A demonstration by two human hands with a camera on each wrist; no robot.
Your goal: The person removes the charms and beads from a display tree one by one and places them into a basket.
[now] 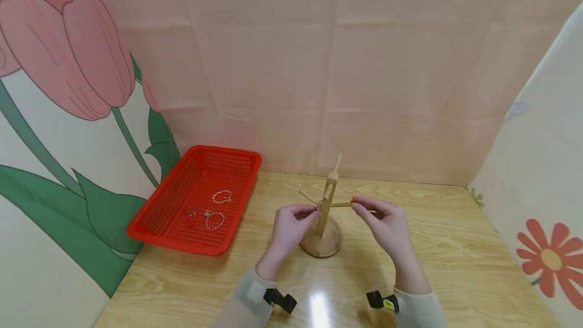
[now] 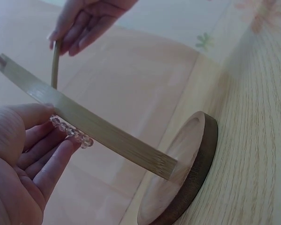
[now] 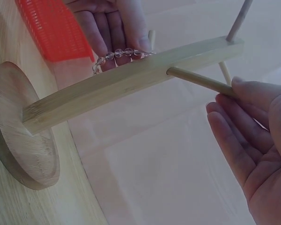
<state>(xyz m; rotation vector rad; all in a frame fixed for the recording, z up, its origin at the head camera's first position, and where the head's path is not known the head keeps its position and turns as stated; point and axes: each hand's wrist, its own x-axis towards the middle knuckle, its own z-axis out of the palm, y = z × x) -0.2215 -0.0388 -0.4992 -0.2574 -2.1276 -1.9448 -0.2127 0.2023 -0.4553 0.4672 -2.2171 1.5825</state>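
Note:
A wooden stand with pegs (image 1: pixel 326 211) rises from a round base (image 1: pixel 321 247) on the table. On its left side my left hand (image 1: pixel 291 224) pinches a clear beaded bracelet (image 2: pixel 71 130) between thumb and fingers, close against the upright (image 2: pixel 103 124). My right hand (image 1: pixel 384 221) pinches the outer end of a wooden peg (image 3: pixel 201 82) that sticks out to the right of the upright. In the right wrist view the bracelet (image 3: pixel 118 54) hangs beside the upright, partly hidden by it and by the left fingers.
Left of the stand, a red plastic basket (image 1: pixel 230 242) holds a beaded bracelet (image 1: pixel 221 196), a pink beaded bracelet (image 1: pixel 215 220) and a small red charm (image 1: pixel 191 218). A pinkish cloth (image 1: pixel 291 90) hangs behind the wooden table (image 1: pixel 446 247).

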